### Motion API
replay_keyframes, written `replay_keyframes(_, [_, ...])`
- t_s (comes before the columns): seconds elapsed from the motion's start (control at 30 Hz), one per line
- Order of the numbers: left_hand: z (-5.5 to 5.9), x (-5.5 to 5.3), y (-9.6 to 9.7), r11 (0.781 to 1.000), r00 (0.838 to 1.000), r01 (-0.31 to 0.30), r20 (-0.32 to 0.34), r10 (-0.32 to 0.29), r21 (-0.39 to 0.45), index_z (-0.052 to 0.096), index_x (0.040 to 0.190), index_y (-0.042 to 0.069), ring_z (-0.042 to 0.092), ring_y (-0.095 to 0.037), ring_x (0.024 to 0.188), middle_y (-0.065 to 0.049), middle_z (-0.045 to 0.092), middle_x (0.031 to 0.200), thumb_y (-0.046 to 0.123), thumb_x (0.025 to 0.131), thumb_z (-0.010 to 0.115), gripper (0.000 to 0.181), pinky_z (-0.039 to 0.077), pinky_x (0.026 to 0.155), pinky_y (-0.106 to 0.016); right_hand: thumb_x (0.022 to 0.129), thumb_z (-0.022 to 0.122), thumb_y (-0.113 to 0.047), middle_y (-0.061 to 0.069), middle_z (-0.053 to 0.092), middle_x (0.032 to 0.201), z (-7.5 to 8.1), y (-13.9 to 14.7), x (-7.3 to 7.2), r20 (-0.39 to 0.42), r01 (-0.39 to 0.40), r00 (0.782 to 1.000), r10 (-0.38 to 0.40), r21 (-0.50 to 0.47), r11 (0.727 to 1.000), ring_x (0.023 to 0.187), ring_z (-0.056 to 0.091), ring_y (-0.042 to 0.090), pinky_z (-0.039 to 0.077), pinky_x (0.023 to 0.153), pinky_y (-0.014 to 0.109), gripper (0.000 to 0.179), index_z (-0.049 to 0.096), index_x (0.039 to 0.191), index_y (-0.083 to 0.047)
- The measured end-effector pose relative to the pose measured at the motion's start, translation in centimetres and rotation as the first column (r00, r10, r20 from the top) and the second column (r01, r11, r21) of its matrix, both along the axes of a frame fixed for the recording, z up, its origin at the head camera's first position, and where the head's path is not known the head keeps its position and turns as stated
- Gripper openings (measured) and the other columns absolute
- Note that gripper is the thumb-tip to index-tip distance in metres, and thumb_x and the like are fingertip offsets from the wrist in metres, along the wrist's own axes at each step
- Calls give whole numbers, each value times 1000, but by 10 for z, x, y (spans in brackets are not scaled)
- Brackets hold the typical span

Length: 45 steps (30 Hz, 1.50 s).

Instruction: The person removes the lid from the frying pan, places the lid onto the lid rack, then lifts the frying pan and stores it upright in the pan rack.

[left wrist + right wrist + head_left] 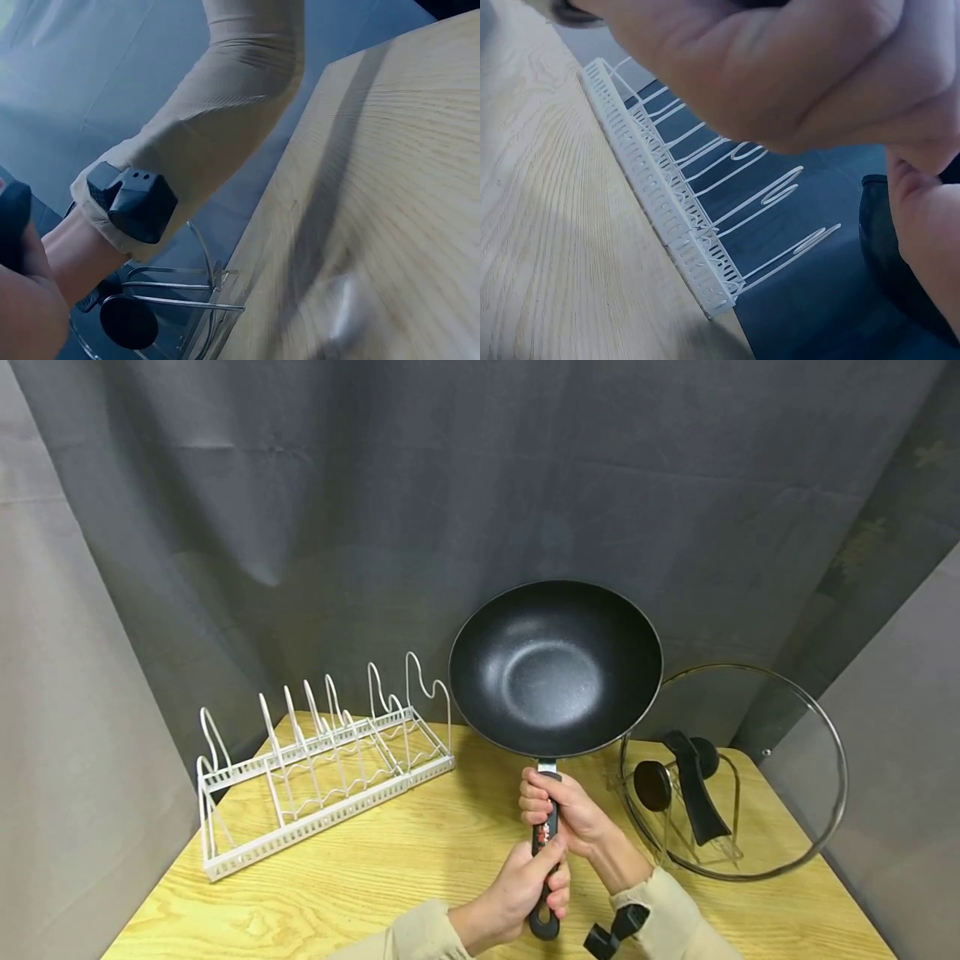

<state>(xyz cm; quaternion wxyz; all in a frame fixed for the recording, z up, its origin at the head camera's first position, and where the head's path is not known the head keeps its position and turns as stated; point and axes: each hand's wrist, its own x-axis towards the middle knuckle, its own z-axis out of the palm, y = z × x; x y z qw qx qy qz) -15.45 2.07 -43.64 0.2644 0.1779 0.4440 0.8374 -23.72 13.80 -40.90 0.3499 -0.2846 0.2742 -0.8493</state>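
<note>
A black wok (555, 668) is held up above the table, its dark inside facing me and its handle pointing down. My right hand (566, 810) grips the black handle (546, 860) near the pan. Below it, my left hand (517, 889) wraps the lower part of the same handle, thumb along the front. The handle's looped end sticks out under the left hand. In the right wrist view, part of the wok (900, 255) shows behind the fingers.
A white wire rack (322, 785) with upright dividers stands on the wooden table (390, 860) at left. At right, a glass lid (840, 760) with a metal rim leans in a wire stand (737, 810). Grey curtains hang behind. A small black device (622, 927) sits on the right wrist.
</note>
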Motion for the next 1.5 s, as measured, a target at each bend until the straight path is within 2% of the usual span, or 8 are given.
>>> replay_keyframes(0.13, [2,3,0,1000,999,-20,41,20,-10,44,84,12,44,-3,44,8,43,56,36,99,47,29,44,47,-19,103,12,-5,-4,33,68,1,-2,1,-52,27,998,-25,32,999,58,26,5,38,56,14,34,43,90,-10])
replay_keyframes(0.3, [7,9,2,989,989,-117,83,125,-92,49,83,10,49,-4,46,7,49,56,33,95,54,26,48,49,-21,103,14,-2,-5,35,67,2,-4,2,-53,77,996,-72,83,994,56,30,3,37,55,13,29,41,92,-8])
replay_keyframes(0.4, [9,13,5,964,972,-193,101,214,-180,50,74,10,47,-5,43,5,49,53,28,92,59,27,46,45,-21,103,19,-2,-5,37,67,2,-5,3,-56,116,992,-110,134,984,55,35,2,39,54,14,25,41,91,-8])
replay_keyframes(0.53, [9,14,8,925,945,-254,130,300,-282,48,65,12,42,-4,38,6,43,49,22,85,65,28,41,40,-20,103,26,-3,-5,40,68,1,-7,2,-83,167,985,-153,214,962,55,39,3,41,55,16,19,40,91,-8])
replay_keyframes(0.73, [8,9,11,905,925,-275,167,341,-325,42,59,15,35,-3,35,7,36,46,16,79,63,30,36,35,-19,102,34,-5,-4,40,68,6,-9,2,-109,203,978,-177,323,924,55,42,5,41,56,18,12,39,93,-8])
replay_keyframes(0.87, [4,5,12,908,920,-293,170,353,-300,38,57,16,32,-4,33,7,32,45,11,76,58,28,33,33,-19,102,37,-6,-4,40,68,8,-9,1,-132,227,973,-190,381,896,56,42,6,41,57,19,9,38,93,-8])
replay_keyframes(1.27, [-4,0,11,955,947,-259,154,280,-147,34,55,15,29,-4,30,9,27,41,8,80,52,31,31,30,-20,100,43,-10,-1,42,68,20,-12,-1,-285,324,938,-197,519,791,57,44,9,45,57,23,13,40,89,-4])
replay_keyframes(1.5, [-5,0,12,969,954,-237,174,245,-68,34,57,15,29,-4,31,9,27,41,11,82,52,31,31,31,-20,100,45,-10,1,43,66,28,-17,0,-316,328,934,-165,577,748,56,45,10,45,56,24,14,41,91,-1])
